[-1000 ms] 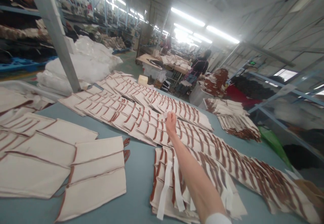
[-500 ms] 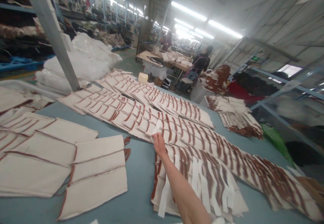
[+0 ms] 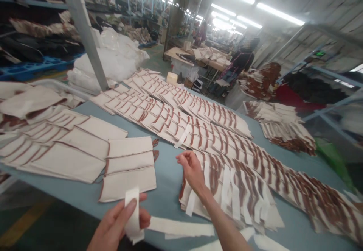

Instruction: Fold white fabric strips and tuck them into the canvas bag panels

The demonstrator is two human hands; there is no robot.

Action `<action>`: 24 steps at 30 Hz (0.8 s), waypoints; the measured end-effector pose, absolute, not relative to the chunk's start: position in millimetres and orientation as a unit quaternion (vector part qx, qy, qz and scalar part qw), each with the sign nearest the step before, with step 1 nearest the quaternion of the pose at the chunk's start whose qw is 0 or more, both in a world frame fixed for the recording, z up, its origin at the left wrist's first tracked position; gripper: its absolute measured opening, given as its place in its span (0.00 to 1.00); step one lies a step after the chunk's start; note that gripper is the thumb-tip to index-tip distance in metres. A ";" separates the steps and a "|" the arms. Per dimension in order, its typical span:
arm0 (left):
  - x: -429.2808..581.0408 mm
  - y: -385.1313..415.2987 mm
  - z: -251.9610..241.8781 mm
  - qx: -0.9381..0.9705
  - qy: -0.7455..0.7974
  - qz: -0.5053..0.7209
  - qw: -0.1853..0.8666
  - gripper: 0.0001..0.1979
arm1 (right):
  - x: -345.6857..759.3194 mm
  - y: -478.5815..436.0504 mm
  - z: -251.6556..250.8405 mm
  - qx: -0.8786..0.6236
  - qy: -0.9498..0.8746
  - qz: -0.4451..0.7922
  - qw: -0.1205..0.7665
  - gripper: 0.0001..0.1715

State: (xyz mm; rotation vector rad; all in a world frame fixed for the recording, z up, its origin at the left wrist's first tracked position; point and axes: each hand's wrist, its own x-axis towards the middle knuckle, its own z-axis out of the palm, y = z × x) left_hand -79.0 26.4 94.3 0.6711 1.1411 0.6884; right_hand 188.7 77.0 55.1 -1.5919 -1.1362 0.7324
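White bundle (image 3: 132, 195) of folded strip: pinched between thumb and fingers of the left hand (image 3: 116, 220), at the tabletop's (image 3: 167, 179) near edge. Right hand (image 3: 193, 169): partly open, fingers bent, at the left end of the near panels (image 3: 217, 175), across which more white strips lie. Loose strip (image 3: 183, 136): slanted on the middle row (image 3: 164, 124) of brown-trimmed panels, just beyond the right hand. Long strips (image 3: 181, 227): right of the left hand. Cream panel (image 3: 130, 166): left of the right hand, brown loops at its right edge. Far: person (image 3: 241, 61) in a dark top; white plastic heap (image 3: 110, 58) at left.
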 end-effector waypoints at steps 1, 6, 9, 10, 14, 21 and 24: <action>-76.3 30.6 102.9 0.266 0.505 0.327 0.753 0.33 | 176.4 58.6 67.8 -0.648 -0.490 0.313 0.492 0.14; -67.2 48.8 140.1 0.168 0.460 0.344 0.801 0.20 | 128.0 -4.5 119.8 -0.548 -0.670 0.203 0.457 0.18; -64.9 54.2 152.1 0.132 0.453 0.341 0.813 0.17 | 117.2 -13.4 136.7 -0.489 -0.738 0.118 0.449 0.22; -64.7 55.1 155.2 0.117 0.446 0.336 0.821 0.16 | 116.7 -14.2 140.2 -0.481 -0.751 0.100 0.441 0.23; -65.2 56.8 166.2 0.066 0.409 0.307 0.857 0.17 | 121.4 -22.5 147.6 -0.476 -0.773 0.050 0.416 0.25; -58.6 51.9 180.4 0.042 0.390 0.298 0.870 0.22 | 121.3 -53.2 157.5 -0.480 -0.772 0.065 0.411 0.25; -55.0 46.9 184.4 0.042 0.386 0.299 0.872 0.23 | 119.6 -61.5 160.4 -0.483 -0.768 0.050 0.417 0.25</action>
